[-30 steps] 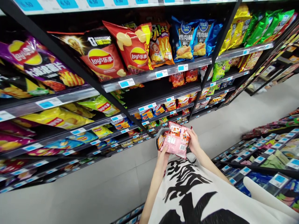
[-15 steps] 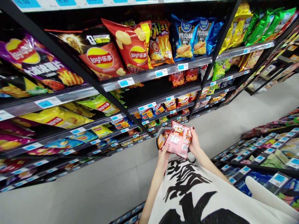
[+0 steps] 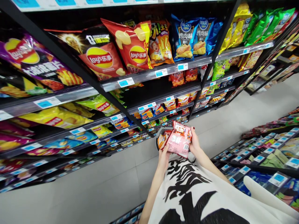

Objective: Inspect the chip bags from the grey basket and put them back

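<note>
A pink and red snack bag point(image 3: 178, 141) is held in front of my body, its printed back with a barcode facing up at me. My left hand point(image 3: 164, 155) grips the lower left edge of the bag, thumb on top. On the opposite side, my right hand point(image 3: 195, 142) is closed around the right edge, with most fingers hidden beneath. Just beyond the bag, partly covered by it, is a grey basket point(image 3: 158, 137) that has orange and red packets point(image 3: 163, 140) in it.
Black shelving point(image 3: 130, 73) full of chip bags runs along the left and ahead, price tags on its edges. To the right stands a lower display of packaged goods point(image 3: 263, 152). Between them lies a grey tiled floor point(image 3: 112, 183).
The snack bag has tilted and shifted very slightly in my hands. Both hands keep their hold, and the shelves look the same.
</note>
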Available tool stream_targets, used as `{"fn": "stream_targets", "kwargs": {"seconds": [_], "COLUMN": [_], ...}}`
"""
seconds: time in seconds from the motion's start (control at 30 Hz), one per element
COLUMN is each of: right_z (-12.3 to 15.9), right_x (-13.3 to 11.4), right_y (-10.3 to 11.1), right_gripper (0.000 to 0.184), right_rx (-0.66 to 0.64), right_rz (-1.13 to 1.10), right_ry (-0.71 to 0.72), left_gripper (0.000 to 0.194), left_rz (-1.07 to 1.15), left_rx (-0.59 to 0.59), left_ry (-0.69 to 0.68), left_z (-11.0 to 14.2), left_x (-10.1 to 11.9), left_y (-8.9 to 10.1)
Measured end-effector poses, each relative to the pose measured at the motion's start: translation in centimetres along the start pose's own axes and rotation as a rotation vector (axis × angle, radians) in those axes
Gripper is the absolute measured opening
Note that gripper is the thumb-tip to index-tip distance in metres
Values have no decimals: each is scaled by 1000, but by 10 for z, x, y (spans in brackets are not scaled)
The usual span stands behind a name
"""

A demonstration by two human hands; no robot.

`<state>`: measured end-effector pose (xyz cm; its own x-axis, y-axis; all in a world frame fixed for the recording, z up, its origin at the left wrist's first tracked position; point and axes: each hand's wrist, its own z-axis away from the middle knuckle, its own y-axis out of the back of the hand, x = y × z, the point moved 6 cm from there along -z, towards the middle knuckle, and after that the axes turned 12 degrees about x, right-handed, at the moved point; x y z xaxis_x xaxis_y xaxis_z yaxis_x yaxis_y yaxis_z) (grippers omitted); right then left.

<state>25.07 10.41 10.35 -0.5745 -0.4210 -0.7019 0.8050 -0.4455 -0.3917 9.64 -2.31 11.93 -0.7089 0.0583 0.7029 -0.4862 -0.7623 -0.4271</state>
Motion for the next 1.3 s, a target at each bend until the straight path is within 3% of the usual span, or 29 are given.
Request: {"fn": "stream_targets", "kwargs": {"seconds": [0.3, 1.3], "right_z": [2, 7], "right_x": [-1, -3], "right_y": [0, -8], "right_gripper": [36, 32], "right_rx": [52, -19], "right_rz": [24, -57], "right_ry": [-14, -37], "left_gripper": [64, 64], "left_rz": [-8, 16], "left_rx": [8, 15], "left_ry": [11, 17], "left_z": [-4, -4], "left_x": [3, 3], "left_y": [2, 2]}}
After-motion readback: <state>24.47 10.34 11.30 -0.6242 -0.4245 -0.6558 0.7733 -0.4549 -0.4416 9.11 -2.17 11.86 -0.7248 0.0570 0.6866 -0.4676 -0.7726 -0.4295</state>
